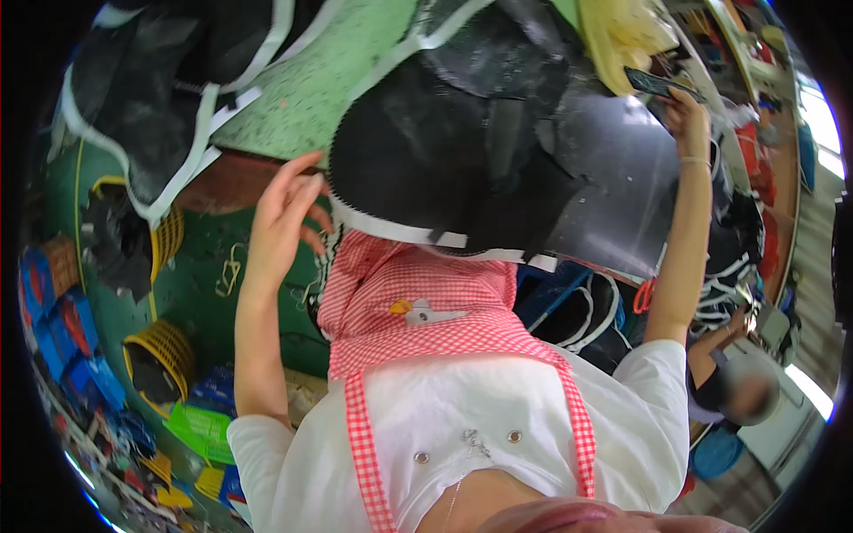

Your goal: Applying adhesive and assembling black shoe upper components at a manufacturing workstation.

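Note:
A large black sheet piece with white edging strip and a finely notched left edge lies across the work table in front of me. My left hand is beside that left edge, its fingers apart and holding nothing. Out to the right, my right hand has its fingers closed around the end of a dark, narrow, flat object; its exact kind is unclear. Under and right of the black piece is a shiny dark plate.
More black pieces with white edging hang over the table's left side. A yellow bag lies at the far right. Yellow baskets stand on the green floor at left. Another person sits at the right.

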The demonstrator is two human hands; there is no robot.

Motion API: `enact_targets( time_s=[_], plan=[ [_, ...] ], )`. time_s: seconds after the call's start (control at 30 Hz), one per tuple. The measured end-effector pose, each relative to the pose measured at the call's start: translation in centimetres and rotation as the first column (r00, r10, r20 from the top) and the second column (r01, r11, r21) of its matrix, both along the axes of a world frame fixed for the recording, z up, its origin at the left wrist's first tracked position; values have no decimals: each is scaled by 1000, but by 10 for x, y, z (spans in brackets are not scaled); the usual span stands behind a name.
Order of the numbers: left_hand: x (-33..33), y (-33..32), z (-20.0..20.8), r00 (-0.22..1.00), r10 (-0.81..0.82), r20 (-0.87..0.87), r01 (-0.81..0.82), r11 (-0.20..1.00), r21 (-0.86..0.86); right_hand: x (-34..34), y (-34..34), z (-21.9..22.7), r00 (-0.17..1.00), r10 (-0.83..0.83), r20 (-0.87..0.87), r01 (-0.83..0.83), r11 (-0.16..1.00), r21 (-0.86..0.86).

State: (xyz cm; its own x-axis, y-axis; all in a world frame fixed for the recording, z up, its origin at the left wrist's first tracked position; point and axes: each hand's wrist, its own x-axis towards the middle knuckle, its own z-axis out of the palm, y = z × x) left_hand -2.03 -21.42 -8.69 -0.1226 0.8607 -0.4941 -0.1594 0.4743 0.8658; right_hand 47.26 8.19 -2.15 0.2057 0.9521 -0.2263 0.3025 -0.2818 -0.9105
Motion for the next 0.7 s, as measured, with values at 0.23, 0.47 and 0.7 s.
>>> enact_targets(
  time_s=[0.23, 0.47, 0.7],
  plan=[
    [4, 3, -12, 988, -78, 133, 91, 991, -95, -182, -81, 6, 594, 798, 105, -801, 598, -10],
    [19, -8, -21, 967, -90, 237, 119, 986, -113, -251, -86, -10, 138, 920, 366, -988, 101, 119],
    [23, -7, -42, 971, -48, 236, 51, 999, -7, -231, -92, 38, -135, 801, 583, -989, -145, -29]
  ],
)
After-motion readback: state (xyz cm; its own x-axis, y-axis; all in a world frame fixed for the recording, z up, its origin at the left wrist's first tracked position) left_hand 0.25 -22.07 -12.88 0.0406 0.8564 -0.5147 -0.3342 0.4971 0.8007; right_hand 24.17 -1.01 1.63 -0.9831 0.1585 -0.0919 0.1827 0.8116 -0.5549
